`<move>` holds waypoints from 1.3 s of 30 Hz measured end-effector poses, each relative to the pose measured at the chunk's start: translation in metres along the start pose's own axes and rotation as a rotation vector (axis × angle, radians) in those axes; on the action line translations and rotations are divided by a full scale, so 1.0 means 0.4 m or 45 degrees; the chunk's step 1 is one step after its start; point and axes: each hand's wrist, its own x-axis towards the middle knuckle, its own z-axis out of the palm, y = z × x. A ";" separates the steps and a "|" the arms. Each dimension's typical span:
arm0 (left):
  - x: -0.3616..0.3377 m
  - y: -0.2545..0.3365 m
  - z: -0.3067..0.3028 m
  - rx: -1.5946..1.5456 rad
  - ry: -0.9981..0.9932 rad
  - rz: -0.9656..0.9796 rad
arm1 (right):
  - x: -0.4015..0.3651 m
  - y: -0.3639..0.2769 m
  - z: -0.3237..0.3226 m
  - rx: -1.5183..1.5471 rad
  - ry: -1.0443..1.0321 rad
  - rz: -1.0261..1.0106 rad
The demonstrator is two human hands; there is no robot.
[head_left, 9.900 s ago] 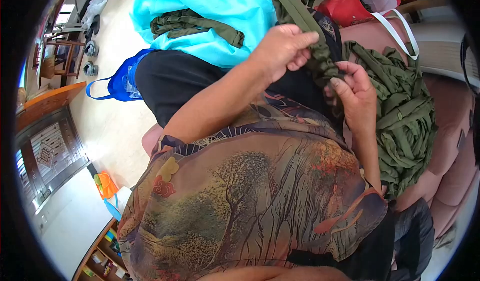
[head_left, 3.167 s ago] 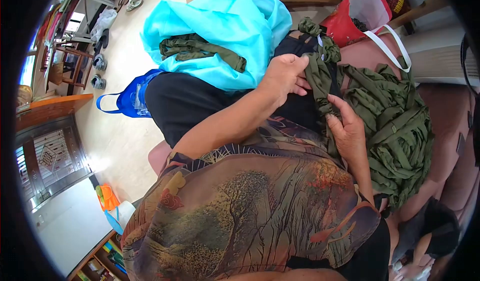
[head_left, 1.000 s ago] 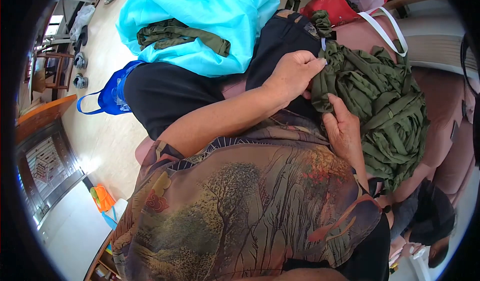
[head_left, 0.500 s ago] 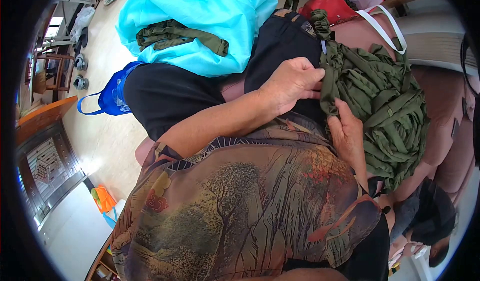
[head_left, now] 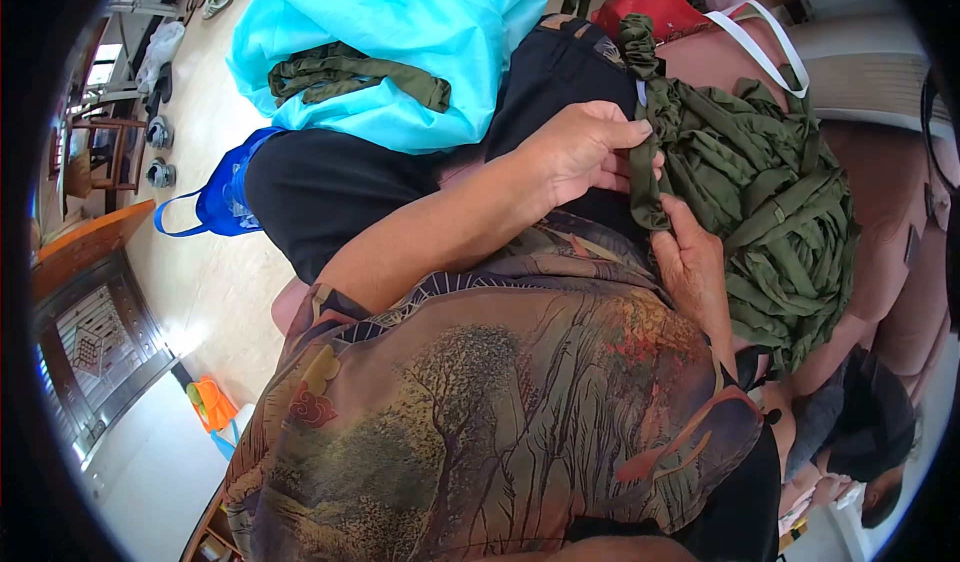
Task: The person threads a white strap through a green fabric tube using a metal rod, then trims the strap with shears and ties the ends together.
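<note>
My left hand (head_left: 585, 157) pinches an olive-green fabric strip (head_left: 646, 177) between thumb and fingers. A little below it, my right hand (head_left: 690, 257) grips the lower part of the same strip, where the cloth folds over. Right beside both hands lies a large heap of olive-green fabric strips (head_left: 770, 202), crumpled and tangled. A gathered bunch of the same cloth (head_left: 637, 44) sits above my hands. More green cloth (head_left: 345, 74) rests on a turquoise bag (head_left: 440, 32) across my lap.
A red bag (head_left: 650, 7) with white handles stands at the upper right. The blue bag (head_left: 228, 187) hangs by my left knee. Shoes (head_left: 160, 172) line the floor at left. Another person (head_left: 850, 432) is at the lower right, near the pink sofa (head_left: 875, 222).
My left hand's fingers have shifted slightly along the strip, which now shows straighter between the hands. My right hand keeps its hold nearly in place.
</note>
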 end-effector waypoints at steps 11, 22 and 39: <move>0.011 -0.080 0.020 0.046 -0.196 0.526 | -0.021 -0.002 -0.012 0.063 -0.003 -0.024; -0.004 -0.082 0.021 0.332 -0.208 0.529 | -0.010 0.006 0.000 0.058 0.012 -0.043; 0.007 -0.086 0.027 0.063 -0.257 0.569 | 0.011 -0.024 0.003 0.145 0.009 -0.056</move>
